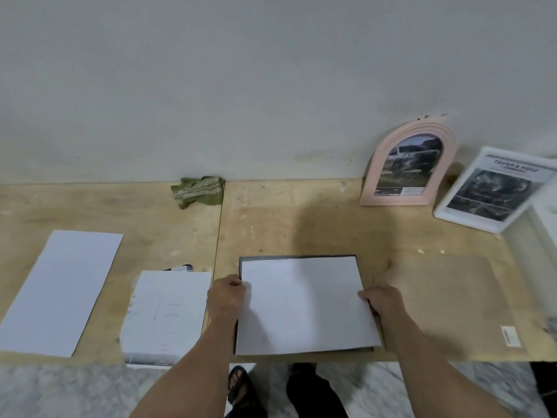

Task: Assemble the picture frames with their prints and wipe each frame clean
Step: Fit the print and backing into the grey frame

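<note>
Plywood bench [271, 224] against bare wall. Two frames done at right: pink frame [408, 164], white frame [494, 191]. Lower centre: left hand [226, 296] and right hand [382, 297], each grip pinching print [304, 306] onto dark frame [298, 258]. Sheets [60, 291] left; cloth [197, 190] unused, wiping pending.

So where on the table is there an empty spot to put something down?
Bare wood lies between the green cloth and the pink arched frame, and right of the dark frame, before the white frame. Crowded: front left, with the white sheet and paper stack.
</note>
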